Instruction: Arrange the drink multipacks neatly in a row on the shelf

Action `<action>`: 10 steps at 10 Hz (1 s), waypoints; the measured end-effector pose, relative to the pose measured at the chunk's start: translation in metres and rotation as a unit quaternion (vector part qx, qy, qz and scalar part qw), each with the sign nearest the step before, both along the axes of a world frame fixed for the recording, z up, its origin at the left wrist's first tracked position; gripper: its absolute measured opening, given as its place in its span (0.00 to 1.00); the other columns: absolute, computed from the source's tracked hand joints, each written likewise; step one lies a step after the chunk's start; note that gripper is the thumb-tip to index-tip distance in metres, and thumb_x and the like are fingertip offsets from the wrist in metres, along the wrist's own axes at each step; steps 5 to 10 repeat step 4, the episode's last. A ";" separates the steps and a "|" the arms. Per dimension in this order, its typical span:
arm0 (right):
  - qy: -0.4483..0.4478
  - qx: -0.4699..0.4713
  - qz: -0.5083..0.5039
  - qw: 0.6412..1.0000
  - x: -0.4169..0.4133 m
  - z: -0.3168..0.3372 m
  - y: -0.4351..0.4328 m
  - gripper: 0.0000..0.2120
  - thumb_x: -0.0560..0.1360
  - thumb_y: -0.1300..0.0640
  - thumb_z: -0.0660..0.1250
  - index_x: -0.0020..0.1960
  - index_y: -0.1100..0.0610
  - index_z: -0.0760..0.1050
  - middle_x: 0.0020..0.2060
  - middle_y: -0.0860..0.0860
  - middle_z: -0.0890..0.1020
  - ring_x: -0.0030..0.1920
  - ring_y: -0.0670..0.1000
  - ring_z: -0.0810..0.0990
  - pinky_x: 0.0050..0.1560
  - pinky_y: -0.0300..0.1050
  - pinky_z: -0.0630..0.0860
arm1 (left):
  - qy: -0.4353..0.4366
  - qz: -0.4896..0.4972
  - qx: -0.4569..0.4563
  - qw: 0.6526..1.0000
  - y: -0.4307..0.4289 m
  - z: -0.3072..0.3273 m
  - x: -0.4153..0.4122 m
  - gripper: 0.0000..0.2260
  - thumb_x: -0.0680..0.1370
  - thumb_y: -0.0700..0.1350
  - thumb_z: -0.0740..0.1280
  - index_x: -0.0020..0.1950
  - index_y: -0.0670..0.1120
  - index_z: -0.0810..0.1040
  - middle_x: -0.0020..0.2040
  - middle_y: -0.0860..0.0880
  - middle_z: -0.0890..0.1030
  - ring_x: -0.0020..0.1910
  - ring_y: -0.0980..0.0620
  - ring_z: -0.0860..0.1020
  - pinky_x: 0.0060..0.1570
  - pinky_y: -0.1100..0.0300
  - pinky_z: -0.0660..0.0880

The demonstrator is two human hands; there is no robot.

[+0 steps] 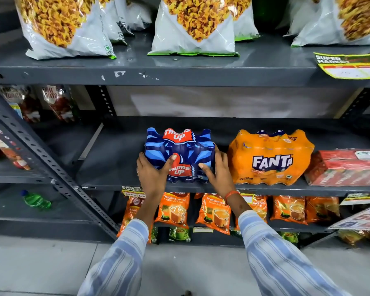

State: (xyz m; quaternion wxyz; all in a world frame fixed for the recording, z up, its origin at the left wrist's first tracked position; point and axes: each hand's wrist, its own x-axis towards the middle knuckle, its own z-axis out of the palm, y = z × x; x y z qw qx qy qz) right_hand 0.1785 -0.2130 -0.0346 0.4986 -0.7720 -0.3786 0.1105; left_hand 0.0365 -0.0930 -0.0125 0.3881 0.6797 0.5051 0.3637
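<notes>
Standing on the middle dark grey metal shelf point(115, 159), near its front edge, a blue shrink-wrapped Thums Up multipack point(179, 154) is held between two hands. The left hand point(153, 173) is pressed to the pack's left side, thumb laid across the front label; its fingers point(141, 160) are wrapped round the left corner, clamped on the wrap. The right hand point(218, 169) is set against the right side, thumb on the front, fingers point(219, 153) closed on the pack's right edge. An orange thread band is worn at the right wrist; both forearms are covered by blue-and-white striped sleeves point(271, 251).

Just beside the blue pack, to its right and apart by a narrow gap, an orange shrink-wrapped Fanta multipack point(269, 159) is stood upright. Touching it further right, a red wrapped carton pack point(346, 167) is laid.

Above, white snack bags printed with yellow crisps point(192, 28) are ranged on the upper shelf. Below, orange leaf-tea pouches point(175, 208) are lined up. A green plastic bottle point(36, 200) is laid on a lower left shelf.
</notes>
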 end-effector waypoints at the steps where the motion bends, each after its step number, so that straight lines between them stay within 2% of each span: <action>1: 0.000 -0.008 -0.005 1.000 -0.003 0.003 0.000 0.33 0.76 0.51 0.64 0.76 0.54 0.51 0.70 0.59 0.62 0.69 0.55 0.68 0.61 0.49 0.75 | 0.002 -0.004 -0.007 1.000 -0.003 0.005 -0.001 0.42 0.63 0.65 0.72 0.69 0.43 0.63 0.66 0.42 0.71 0.65 0.42 0.72 0.62 0.39 0.74; 2: 0.023 -0.023 -0.001 0.999 -0.003 0.011 -0.003 0.35 0.75 0.51 0.65 0.76 0.53 0.51 0.71 0.59 0.62 0.70 0.57 0.67 0.64 0.53 0.73 | 0.013 -0.016 -0.015 1.000 -0.005 0.013 -0.001 0.41 0.65 0.62 0.72 0.69 0.43 0.62 0.67 0.41 0.70 0.66 0.41 0.71 0.64 0.39 0.72; 3: 0.006 -0.053 -0.008 0.999 -0.005 0.017 -0.001 0.38 0.73 0.52 0.68 0.76 0.55 0.51 0.71 0.60 0.63 0.70 0.58 0.66 0.66 0.54 0.70 | 0.040 -0.013 -0.021 0.999 -0.012 0.017 0.000 0.43 0.68 0.61 0.71 0.72 0.40 0.57 0.71 0.39 0.66 0.70 0.39 0.66 0.68 0.39 0.67; 4: -0.020 -0.091 -0.012 0.996 -0.002 0.039 0.016 0.39 0.71 0.53 0.71 0.75 0.58 0.53 0.69 0.62 0.67 0.68 0.60 0.68 0.67 0.53 0.69 | 0.090 -0.017 -0.071 0.993 -0.019 0.021 0.008 0.45 0.73 0.58 0.68 0.75 0.35 0.47 0.77 0.35 0.52 0.76 0.37 0.52 0.75 0.43 0.54; 10: -0.020 -0.091 -0.012 0.996 -0.002 0.039 0.016 0.39 0.71 0.53 0.71 0.75 0.58 0.53 0.69 0.62 0.67 0.68 0.60 0.68 0.67 0.53 0.69 | 0.090 -0.017 -0.071 0.993 -0.019 0.021 0.008 0.45 0.73 0.58 0.68 0.75 0.35 0.47 0.77 0.35 0.52 0.76 0.37 0.52 0.75 0.43 0.54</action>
